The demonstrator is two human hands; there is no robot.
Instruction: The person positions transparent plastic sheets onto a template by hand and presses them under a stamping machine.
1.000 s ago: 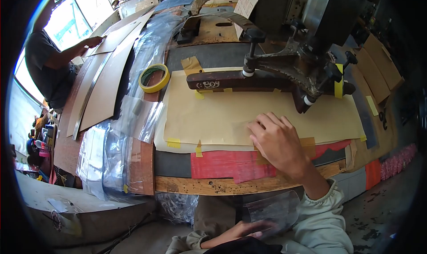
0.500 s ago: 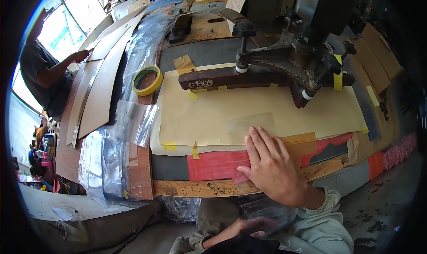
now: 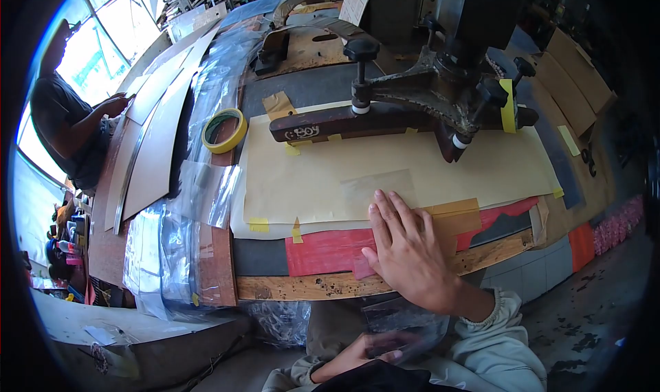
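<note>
My right hand (image 3: 411, 244) lies flat with fingers stretched out. Its fingertips touch the near edge of a small clear plastic piece (image 3: 378, 186) on the cream paper sheet (image 3: 302, 179). Under the palm are brown tape (image 3: 454, 215) and a red strip (image 3: 323, 251) along the table's front. Down at my lap, my left hand (image 3: 354, 356) is beside clear plastic film (image 3: 405, 320). Its fingers are smeared by motion, so their grip on the film is unclear. Above the sheet stands a dark metal press arm (image 3: 426, 93) with a long bar (image 3: 344, 122).
A yellow tape roll (image 3: 225, 131) sits left of the sheet. Clear plastic sheeting (image 3: 161, 254) and brown boards (image 3: 155, 155) lie farther left. Another person (image 3: 62, 117) stands there, hands at the boards. Scissors (image 3: 588, 162) and cardboard (image 3: 574, 83) are at the right.
The view has shifted slightly. My right hand stays flat at the plastic piece. My left hand has moved a little at the lap film. The other person's hands have come together.
</note>
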